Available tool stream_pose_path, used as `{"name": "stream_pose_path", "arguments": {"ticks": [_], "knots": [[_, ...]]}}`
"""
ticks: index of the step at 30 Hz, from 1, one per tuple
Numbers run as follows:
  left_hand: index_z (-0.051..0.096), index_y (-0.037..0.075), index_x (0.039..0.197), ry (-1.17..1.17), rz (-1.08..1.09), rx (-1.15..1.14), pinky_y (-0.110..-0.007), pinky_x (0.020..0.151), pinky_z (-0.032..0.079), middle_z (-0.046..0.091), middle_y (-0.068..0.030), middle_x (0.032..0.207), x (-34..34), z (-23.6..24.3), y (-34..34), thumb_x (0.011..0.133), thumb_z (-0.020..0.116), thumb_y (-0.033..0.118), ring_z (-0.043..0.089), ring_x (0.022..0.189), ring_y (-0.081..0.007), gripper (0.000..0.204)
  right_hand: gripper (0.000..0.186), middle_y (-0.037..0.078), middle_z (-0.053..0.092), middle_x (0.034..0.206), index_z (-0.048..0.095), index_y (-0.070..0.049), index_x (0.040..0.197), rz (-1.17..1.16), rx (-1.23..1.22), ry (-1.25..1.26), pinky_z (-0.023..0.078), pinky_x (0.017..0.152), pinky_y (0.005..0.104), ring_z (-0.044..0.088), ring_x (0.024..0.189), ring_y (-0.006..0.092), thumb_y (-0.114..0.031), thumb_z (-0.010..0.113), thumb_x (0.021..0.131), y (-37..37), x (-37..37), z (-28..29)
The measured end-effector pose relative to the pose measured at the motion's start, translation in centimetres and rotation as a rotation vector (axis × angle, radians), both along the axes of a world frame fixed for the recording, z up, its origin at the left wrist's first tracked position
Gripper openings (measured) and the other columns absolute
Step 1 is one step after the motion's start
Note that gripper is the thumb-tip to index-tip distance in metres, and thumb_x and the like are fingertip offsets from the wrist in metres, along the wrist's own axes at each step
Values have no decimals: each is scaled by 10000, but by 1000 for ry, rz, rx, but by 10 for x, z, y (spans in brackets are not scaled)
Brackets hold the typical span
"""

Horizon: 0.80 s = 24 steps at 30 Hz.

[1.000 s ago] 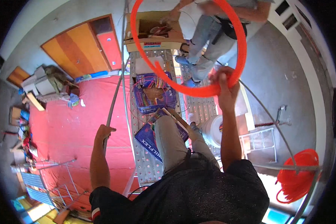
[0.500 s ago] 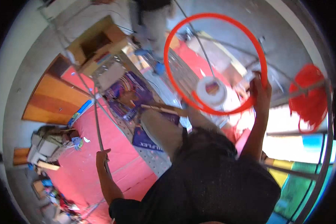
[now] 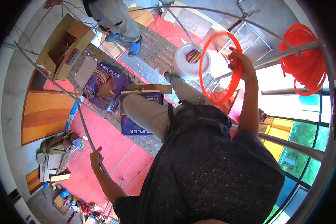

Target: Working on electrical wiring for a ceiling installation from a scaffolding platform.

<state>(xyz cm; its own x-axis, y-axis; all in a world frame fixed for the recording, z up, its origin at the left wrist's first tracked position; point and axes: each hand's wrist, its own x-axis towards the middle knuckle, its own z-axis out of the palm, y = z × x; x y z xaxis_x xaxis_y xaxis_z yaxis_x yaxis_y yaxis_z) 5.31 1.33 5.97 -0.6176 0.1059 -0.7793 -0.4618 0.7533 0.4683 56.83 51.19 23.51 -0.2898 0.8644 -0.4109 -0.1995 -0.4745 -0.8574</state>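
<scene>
My left hand is wrapped round a thin grey metal pole that slopes down beside the platform. Out to the right, my right hand grips a ring of orange-red flexible tubing, raised and seen partly from the side. Behind the ring stands a white bucket with a bundle of multicoloured wire on its lid. I am on a perforated metal platform, with one knee over a purple box.
Another person's legs and blue shoes are at the far end. An open cardboard box and a purple box with wire sit left. A larger orange-red tubing coil hangs right, above a metal rail. Red sheeting lies below.
The tubing ring has turned from nearly face-on to a narrower oval and moved lower in view. My left hand stays on the pole. The view has shifted, and the other person appears further left.
</scene>
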Motion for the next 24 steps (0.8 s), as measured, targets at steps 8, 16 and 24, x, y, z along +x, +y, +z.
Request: {"name": "stream_pose_path", "arguments": {"ticks": [8,16,24], "knots": [[522,-11,624,414,-291,-265,-337,444,447,560,-138,564,8,12,20,685,665,387,564,481,-220,427,358,48,525,815,427,-56,1140,-114,154,71,463,570,292,492,525,118,-214,520,833,4,-44,10],[477,-11,1006,1210,-427,285,-399,780,399,525,-182,957,90,28,134,690,683,321,501,924,-307,503,368,40,513,710,399,-28,1145,-148,192,348,424,444,224,493,518,116,-103,509,802,-2,-117,-13],[468,-10,1022,596,-825,1137,-380,722,421,543,-163,885,233,84,302,809,556,328,543,825,-288,410,329,73,529,722,402,-45,1125,233,128,435,473,440,295,514,472,142,-133,495,822,-66,-209,-2]]}}
